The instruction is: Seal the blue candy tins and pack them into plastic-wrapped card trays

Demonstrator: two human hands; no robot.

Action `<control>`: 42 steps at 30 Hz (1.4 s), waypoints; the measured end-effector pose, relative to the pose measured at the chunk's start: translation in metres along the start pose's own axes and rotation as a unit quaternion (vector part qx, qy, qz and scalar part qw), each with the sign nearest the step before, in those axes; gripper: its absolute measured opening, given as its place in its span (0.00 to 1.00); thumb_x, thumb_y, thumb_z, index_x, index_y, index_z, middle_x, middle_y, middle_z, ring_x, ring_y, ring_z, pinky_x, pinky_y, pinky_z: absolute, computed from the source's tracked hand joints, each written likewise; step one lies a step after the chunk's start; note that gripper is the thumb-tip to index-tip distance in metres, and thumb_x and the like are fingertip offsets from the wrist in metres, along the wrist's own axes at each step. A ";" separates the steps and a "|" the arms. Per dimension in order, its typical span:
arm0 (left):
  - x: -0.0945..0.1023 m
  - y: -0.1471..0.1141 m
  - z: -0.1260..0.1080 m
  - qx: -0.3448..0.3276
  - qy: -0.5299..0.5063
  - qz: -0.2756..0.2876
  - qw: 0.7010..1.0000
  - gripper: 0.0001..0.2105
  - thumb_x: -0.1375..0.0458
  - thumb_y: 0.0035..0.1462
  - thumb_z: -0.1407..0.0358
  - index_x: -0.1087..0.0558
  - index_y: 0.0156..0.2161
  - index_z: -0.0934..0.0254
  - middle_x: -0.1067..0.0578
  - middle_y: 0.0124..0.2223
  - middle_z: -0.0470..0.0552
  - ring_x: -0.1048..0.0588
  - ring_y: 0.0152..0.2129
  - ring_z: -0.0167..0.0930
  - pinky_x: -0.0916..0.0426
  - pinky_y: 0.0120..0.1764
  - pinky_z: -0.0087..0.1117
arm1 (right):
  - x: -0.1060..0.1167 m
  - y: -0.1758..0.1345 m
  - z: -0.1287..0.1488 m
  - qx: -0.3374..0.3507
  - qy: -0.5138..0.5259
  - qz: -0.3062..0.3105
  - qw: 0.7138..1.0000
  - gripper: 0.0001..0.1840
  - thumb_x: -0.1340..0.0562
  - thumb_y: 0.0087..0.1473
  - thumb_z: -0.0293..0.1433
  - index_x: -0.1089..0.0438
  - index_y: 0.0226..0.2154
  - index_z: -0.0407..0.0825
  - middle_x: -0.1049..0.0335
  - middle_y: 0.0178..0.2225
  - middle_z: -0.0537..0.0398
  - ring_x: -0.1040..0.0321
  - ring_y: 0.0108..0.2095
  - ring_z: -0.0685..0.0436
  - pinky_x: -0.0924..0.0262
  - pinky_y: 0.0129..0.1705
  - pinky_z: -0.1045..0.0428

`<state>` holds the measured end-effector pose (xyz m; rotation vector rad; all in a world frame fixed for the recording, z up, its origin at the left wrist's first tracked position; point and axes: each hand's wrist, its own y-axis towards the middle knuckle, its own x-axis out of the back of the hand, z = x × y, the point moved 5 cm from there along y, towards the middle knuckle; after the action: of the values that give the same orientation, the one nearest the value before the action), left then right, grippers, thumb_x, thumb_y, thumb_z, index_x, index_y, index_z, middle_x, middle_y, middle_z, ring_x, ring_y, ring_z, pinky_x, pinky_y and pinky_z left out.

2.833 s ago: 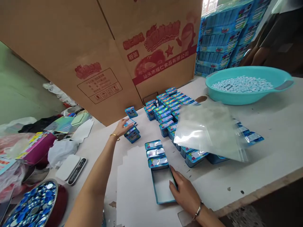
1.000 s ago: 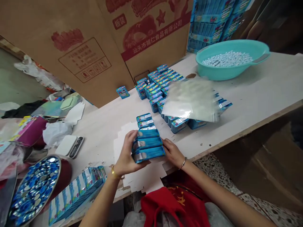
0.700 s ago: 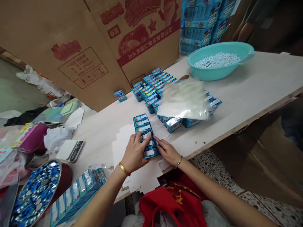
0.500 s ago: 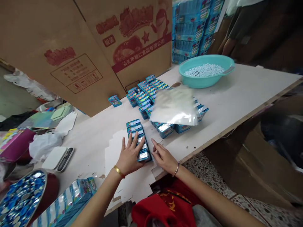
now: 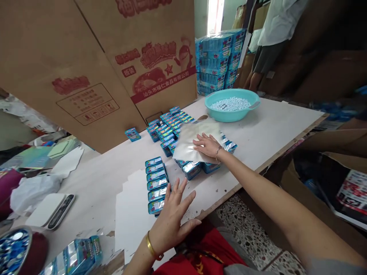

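Observation:
My right hand (image 5: 207,146) lies with fingers stretched on a stack of clear plastic bags (image 5: 186,147). Under the bags are several blue tins (image 5: 191,170), partly covered. My left hand (image 5: 173,214) is raised, fingers spread and holding nothing, just right of a row of blue tins (image 5: 156,184). That row stands on white card sheets (image 5: 129,206), and its near end is partly behind my left fingers. More blue tins with colourful tops (image 5: 169,128) stand in a block behind the bags.
A turquoise basin (image 5: 229,116) of small pale pieces stands at the back. A big cardboard box (image 5: 100,57) rises behind the table. On the left lie a white scale (image 5: 47,210), a bowl of blue lids (image 5: 37,248) and wrapped tins (image 5: 77,256). A person (image 5: 275,34) stands beyond.
My right hand has moved up and away from beside the tin row onto the plastic bags. My left hand has lifted off the tins and drawn back to the right. The view has shifted.

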<state>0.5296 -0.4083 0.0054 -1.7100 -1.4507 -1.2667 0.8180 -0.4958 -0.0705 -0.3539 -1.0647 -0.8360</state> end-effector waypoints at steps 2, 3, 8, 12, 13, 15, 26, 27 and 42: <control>-0.006 0.003 0.002 0.003 -0.031 0.004 1.000 0.32 0.41 0.57 0.55 0.45 0.65 0.44 0.50 0.69 0.54 0.53 0.66 0.46 0.50 0.61 0.62 | -0.003 0.000 0.000 -0.002 0.001 -0.027 1.000 0.19 0.46 0.62 0.40 0.29 0.53 0.56 0.46 0.65 0.53 0.56 0.67 0.34 0.61 0.64 0.32; -0.008 0.005 0.003 0.004 -0.044 0.004 0.999 0.30 0.41 0.57 0.56 0.43 0.64 0.45 0.48 0.69 0.54 0.52 0.66 0.46 0.50 0.61 0.62 | -0.003 0.000 0.001 -0.004 0.002 -0.040 0.999 0.19 0.46 0.63 0.39 0.28 0.52 0.56 0.44 0.64 0.54 0.54 0.66 0.34 0.60 0.64 0.32; -0.015 0.022 0.006 0.051 -0.167 -0.023 0.984 0.22 0.40 0.56 0.55 0.32 0.56 0.52 0.39 0.65 0.55 0.44 0.64 0.44 0.50 0.63 0.57 | 0.002 0.006 0.000 -0.023 0.036 -0.064 0.997 0.17 0.45 0.63 0.37 0.25 0.48 0.53 0.39 0.61 0.53 0.51 0.65 0.36 0.60 0.65 0.35; -0.031 0.044 0.022 0.197 -0.391 -0.108 0.892 0.23 0.41 0.55 0.51 0.31 0.55 0.55 0.28 0.55 0.57 0.28 0.52 0.39 0.33 0.55 0.45 | 0.016 0.002 0.005 -0.053 0.224 -0.111 0.967 0.19 0.44 0.61 0.42 0.23 0.43 0.48 0.29 0.54 0.49 0.43 0.62 0.37 0.53 0.64 0.37; -0.035 0.051 0.027 0.232 -0.440 -0.141 0.856 0.26 0.41 0.54 0.50 0.33 0.57 0.56 0.28 0.54 0.57 0.27 0.50 0.38 0.31 0.52 0.43 | 0.022 -0.003 0.012 -0.046 0.284 -0.134 0.948 0.21 0.44 0.60 0.44 0.23 0.42 0.48 0.28 0.52 0.50 0.41 0.61 0.38 0.50 0.64 0.38; -0.037 0.064 0.034 0.280 -0.501 -0.203 0.794 0.34 0.38 0.51 0.49 0.39 0.60 0.58 0.30 0.56 0.59 0.27 0.50 0.37 0.29 0.48 0.38 | 0.033 -0.021 0.032 -0.012 0.374 -0.174 0.911 0.23 0.43 0.58 0.48 0.23 0.43 0.50 0.27 0.51 0.51 0.39 0.60 0.38 0.49 0.63 0.38; 0.011 0.079 0.016 0.240 -0.388 -0.341 0.822 0.18 0.36 0.46 0.49 0.30 0.27 0.63 0.31 0.25 0.45 0.33 0.26 0.27 0.35 0.32 0.26 | 0.058 -0.134 0.099 -0.043 0.404 -0.307 0.861 0.32 0.40 0.55 0.46 0.37 0.58 0.48 0.36 0.58 0.44 0.39 0.58 0.40 0.45 0.61 0.43; 0.019 0.078 0.013 0.229 -0.381 -0.348 0.825 0.18 0.35 0.45 0.50 0.31 0.25 0.63 0.32 0.24 0.44 0.34 0.25 0.26 0.36 0.30 0.25 | 0.062 -0.141 0.102 -0.050 0.399 -0.316 0.860 0.35 0.37 0.52 0.47 0.38 0.58 0.47 0.35 0.56 0.43 0.38 0.56 0.40 0.43 0.59 0.43; 0.032 0.080 -0.023 0.031 -0.167 -0.331 0.928 0.10 0.43 0.54 0.59 0.31 0.26 0.62 0.26 0.39 0.52 0.27 0.37 0.34 0.31 0.37 0.30 | 0.069 -0.165 0.105 -0.071 0.581 -0.165 0.794 0.28 0.34 0.46 0.52 0.30 0.41 0.48 0.29 0.35 0.56 0.32 0.33 0.49 0.37 0.36 0.53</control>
<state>0.5980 -0.4351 0.0558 -1.4866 -2.3830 -1.2562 0.6443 -0.5670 0.0184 0.2574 0.1204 -1.1958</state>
